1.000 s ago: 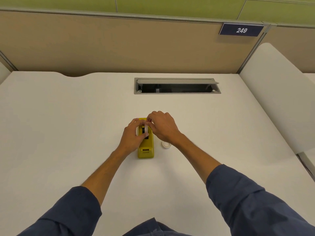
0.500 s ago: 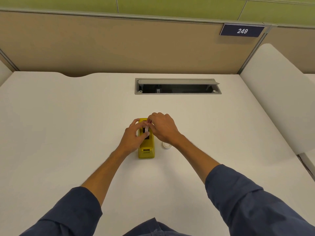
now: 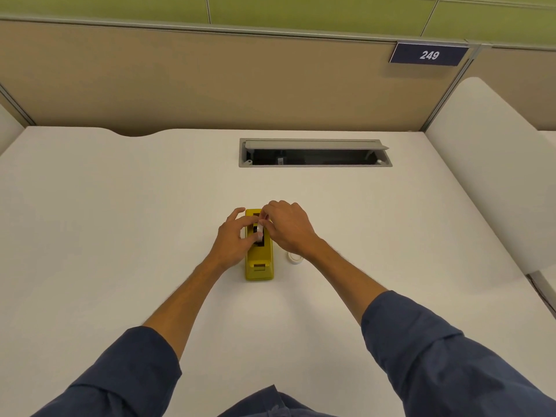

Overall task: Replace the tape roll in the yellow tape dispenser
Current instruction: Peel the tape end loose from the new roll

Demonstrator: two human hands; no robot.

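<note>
White desk (image 3: pixel 120 236), both hands pinching tape roll (image 3: pixel 259 230)

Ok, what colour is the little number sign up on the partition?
Dark navy blue with white digits reading 249, clearest in the head view, the only one here.

The right hand (image 3: pixel 287 228) covers the right side of the yellow tape dispenser (image 3: pixel 258 263) and most of the tape roll (image 3: pixel 259 230) in its slot; only a thin pale edge of the roll shows between the fingers. The left hand (image 3: pixel 236 239) hides the dispenser's left wall. Whether the roll sits fully in the slot cannot be told. A second small white roll (image 3: pixel 294 258) on the desk (image 3: pixel 120 236) is partly hidden behind the right wrist. Both sleeves (image 3: pixel 451 362) are cut off by the bottom edge. The inside of the cable tray (image 3: pixel 314 156) is too dark to read.
</note>
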